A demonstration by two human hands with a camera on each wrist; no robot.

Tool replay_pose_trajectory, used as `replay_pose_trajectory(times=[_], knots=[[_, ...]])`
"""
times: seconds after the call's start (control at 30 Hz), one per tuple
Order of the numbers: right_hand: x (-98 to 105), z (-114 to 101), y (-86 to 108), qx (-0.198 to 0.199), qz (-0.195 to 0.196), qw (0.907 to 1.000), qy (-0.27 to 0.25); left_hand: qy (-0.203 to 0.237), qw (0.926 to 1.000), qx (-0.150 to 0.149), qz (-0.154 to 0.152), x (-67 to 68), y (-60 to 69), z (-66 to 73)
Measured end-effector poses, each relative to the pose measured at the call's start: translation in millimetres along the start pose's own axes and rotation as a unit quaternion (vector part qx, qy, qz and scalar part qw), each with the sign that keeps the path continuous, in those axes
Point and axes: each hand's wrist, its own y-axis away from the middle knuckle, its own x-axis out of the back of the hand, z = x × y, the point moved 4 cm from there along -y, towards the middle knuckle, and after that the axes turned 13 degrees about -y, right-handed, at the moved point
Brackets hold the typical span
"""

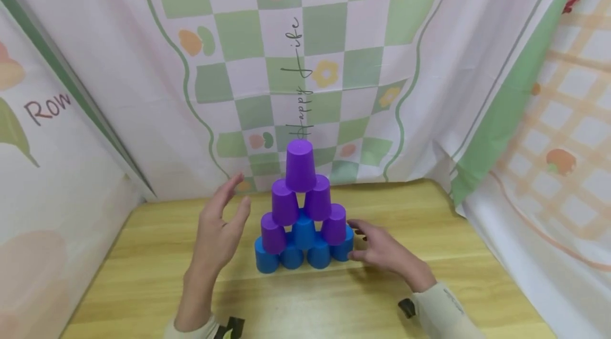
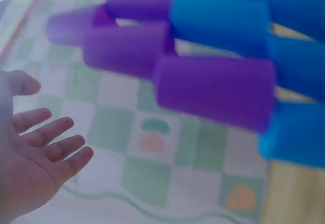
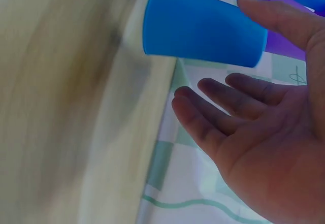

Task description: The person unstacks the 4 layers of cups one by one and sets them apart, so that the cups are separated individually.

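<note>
Upside-down plastic cups stand stacked as a pyramid on the wooden table (image 1: 305,304). Several blue cups (image 1: 267,255) form its bottom row. Above them sits a row with a blue cup (image 1: 304,231) between two purple cups, then two more purple cups (image 1: 285,202). A single purple cup (image 1: 300,166) tops the stack. Left of it, my left hand (image 1: 216,233) is raised with fingers extended, apart from the cups and holding nothing. My right hand (image 1: 384,248) is beside the rightmost bottom blue cup (image 3: 205,26), fingers loosely bent around its side; whether it touches is unclear.
A curtain (image 1: 234,36) with green checks hangs behind the table. Printed cloth (image 1: 57,169) hangs along the left side, and another patterned cloth (image 1: 563,169) along the right. Both wrists wear dark straps (image 1: 407,307) near the pale sleeves.
</note>
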Motion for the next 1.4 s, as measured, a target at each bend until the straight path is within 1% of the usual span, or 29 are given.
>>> replay_pose_trajectory(times=[0.07,0.13,0.2,0.33,0.43,0.53,0.67,0.8,1.07,1.23,1.4], knots=[[-3,3,-3.4,-0.001,-0.006,0.9999,-0.014,0.018,0.9996,-0.02,0.0,-3.6,-8.7,12.1],[-6,4,-5.5,-0.002,-0.01,0.9996,-0.027,0.019,0.9994,-0.026,-0.008,-7.5,-16.4,22.6],[-8,6,-7.0,-0.008,-0.01,0.9994,-0.033,0.013,0.9995,-0.017,-0.023,-13.0,-23.1,31.1],[-12,10,-7.3,-0.031,0.004,0.9985,-0.045,0.003,0.9985,0.007,-0.054,-27.3,-33.5,43.8],[-14,13,-6.2,-0.045,0.019,0.9976,-0.05,0.0,0.998,0.006,-0.063,-38.6,-39.1,51.5],[-16,17,-5.5,-0.046,0.028,0.9974,-0.048,-0.001,0.998,0.006,-0.063,-47.6,-42.6,56.9],[-18,19,-5.2,-0.034,0.028,0.998,-0.047,0.012,0.9979,0.017,-0.061,-55.9,-45.0,59.5],[-19,18,-4.9,-0.023,0.023,0.9979,-0.055,0.024,0.9976,0.029,-0.058,-60.2,-46.7,60.2],[-20,15,-5.1,-0.013,0.022,0.9983,-0.052,0.066,0.9954,0.019,-0.067,-66.5,-50.5,62.4],[-22,15,-6.8,-0.009,0.014,0.9983,-0.056,0.065,0.9954,0.024,-0.066,-66.3,-51.0,62.2],[-20,15,-8.7,-0.019,0.016,0.9977,-0.063,0.066,0.9956,0.017,-0.064,-66.3,-53.4,63.3]])
